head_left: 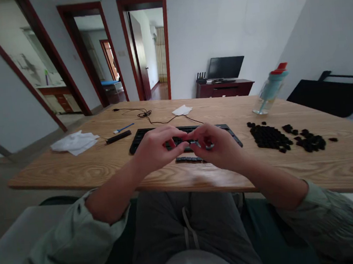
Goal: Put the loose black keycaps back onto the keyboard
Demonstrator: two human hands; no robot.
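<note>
- Pale walls [215, 23] with reddish-brown door frames stand beyond the table.
- Wooden table [104, 169]: it spans the person's front and carries everything being handled.
- Black keyboard [137, 138]: it lies lengthwise before the person, its middle largely hidden by the hands. It would be wise to keep it flat and square to the body.
- Left hand [160, 145] and right hand [217, 144]: both curl above the keyboard, thumbs and forefingers nearly closed, fingertips meeting. I cannot tell whether a small part sits between them. A light pinch would probably serve best, with the wrists steadied and the fingertips low so a slip falls only a little way.
- Heap of black keycaps [268, 137]: it lies to the right, well apart from the hands, a looser cluster [311, 140] beside it. Sleeves should pass clear of both.
- Short row of dark keycaps [185, 159]: it lies just nearside of the keyboard, partly behind the right hand. Watch that the palm doesn't nudge it.
</note>
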